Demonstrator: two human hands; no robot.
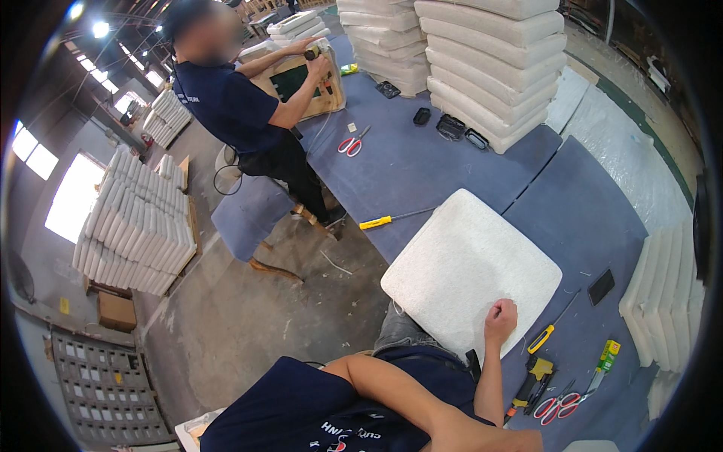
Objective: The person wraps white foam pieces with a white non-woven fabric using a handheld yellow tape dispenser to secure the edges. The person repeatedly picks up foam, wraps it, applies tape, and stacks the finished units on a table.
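A square white cushion (474, 256) lies at the near edge of the blue-covered table, partly over my lap. My right hand (501, 320) rests on its near right part, fingers curled into a fist with nothing seen in it. My left arm (407, 392) crosses my body and passes in front of my right forearm; its hand is out of the picture. Right of the cushion lie a yellow-handled screwdriver (541, 340), a yellow and black tool (533, 380), red-handled scissors (557, 408) and a green and yellow packet (607, 354). Another yellow-handled screwdriver (376, 223) touches the cushion's far left side.
Tall stacks of white cushions (493, 68) stand at the table's far side, with more (663, 294) at right. A co-worker (233, 90) at far left works on a framed seat (331, 83). Scissors (351, 146), a dark flat rectangle (601, 288) and a blue-topped stool (252, 215) are around.
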